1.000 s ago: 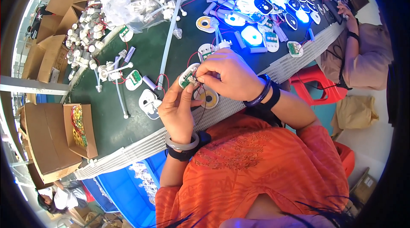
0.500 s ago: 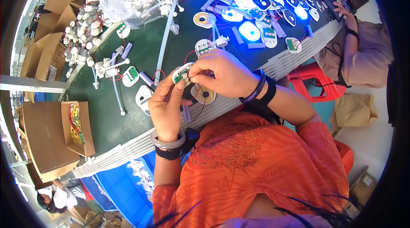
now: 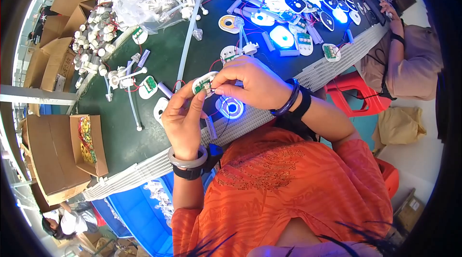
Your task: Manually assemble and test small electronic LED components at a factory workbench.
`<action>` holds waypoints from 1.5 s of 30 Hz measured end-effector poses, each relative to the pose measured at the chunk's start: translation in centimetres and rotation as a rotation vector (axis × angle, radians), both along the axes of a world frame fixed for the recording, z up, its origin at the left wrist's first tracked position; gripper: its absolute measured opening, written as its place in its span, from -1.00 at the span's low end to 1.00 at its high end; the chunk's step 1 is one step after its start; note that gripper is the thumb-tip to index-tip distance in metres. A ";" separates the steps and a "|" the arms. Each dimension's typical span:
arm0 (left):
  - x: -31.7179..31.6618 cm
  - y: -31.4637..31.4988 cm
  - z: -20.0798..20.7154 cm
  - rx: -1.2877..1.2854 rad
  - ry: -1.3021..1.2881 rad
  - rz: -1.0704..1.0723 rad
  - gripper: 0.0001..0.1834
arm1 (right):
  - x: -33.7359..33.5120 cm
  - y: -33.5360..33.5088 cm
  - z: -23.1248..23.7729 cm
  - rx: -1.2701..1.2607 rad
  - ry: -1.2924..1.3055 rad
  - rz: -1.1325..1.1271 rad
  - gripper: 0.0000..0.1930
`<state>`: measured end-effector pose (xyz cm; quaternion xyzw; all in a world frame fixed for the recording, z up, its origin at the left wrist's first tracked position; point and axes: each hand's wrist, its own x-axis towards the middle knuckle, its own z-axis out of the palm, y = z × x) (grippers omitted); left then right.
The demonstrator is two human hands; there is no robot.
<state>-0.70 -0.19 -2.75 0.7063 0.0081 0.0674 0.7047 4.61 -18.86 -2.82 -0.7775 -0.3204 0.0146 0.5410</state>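
The left hand (image 3: 182, 121) and right hand (image 3: 254, 83) are both pinching a small white disc with a green circuit board (image 3: 203, 85), holding it above the green table (image 3: 144, 132). Just below the grip a ring light (image 3: 232, 108) is glowing blue; the held disc is looking unfinished, its wires hanging loose.

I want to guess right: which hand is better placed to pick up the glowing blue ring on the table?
Probably the right hand: it hovers just above the glowing blue ring. The left hand sits farther left, propping the small white circuit-board piece from below.
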 end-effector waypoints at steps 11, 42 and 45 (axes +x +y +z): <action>-0.2 0.4 -0.8 -0.024 0.003 0.013 -0.72 | -0.1 0.1 -0.3 0.030 -0.045 0.018 -0.91; 6.1 1.8 11.1 0.235 -0.361 -0.103 -0.77 | 0.3 -6.6 2.9 -0.431 -0.520 0.162 -0.84; 6.5 2.0 13.2 0.269 -0.399 -0.089 -0.78 | 1.2 -5.5 5.0 0.042 -0.381 0.102 -0.84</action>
